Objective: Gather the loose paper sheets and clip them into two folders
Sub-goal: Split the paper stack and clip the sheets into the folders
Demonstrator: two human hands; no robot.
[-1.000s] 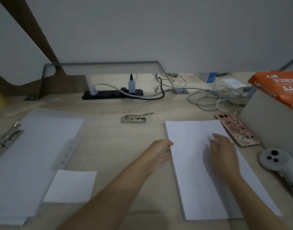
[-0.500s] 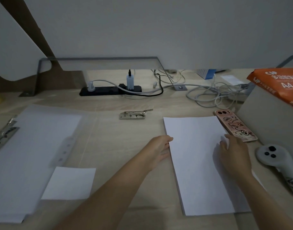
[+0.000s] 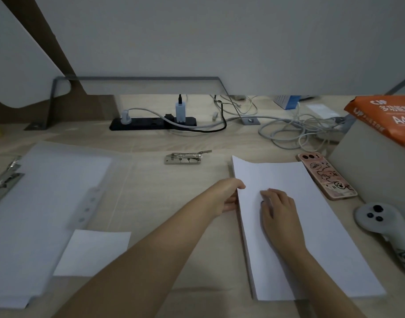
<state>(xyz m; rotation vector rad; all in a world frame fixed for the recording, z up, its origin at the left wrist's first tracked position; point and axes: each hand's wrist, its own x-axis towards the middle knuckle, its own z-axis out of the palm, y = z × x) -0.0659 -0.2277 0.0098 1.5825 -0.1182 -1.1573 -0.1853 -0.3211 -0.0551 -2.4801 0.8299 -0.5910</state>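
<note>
Partly hidden under the sheets, fingers of the left hand point(image 3: 226, 196) pinch the paper stack point(image 3: 316, 237) at its left edge on the bench point(image 3: 162, 203); the right hand point(image 3: 280, 213) rests flat on top. The folder point(image 3: 47, 203) is cut off at left.

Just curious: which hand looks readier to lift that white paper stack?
Probably left: the left hand pinches the left edge of the white paper stack; the right hand only rests flat on top.
</note>
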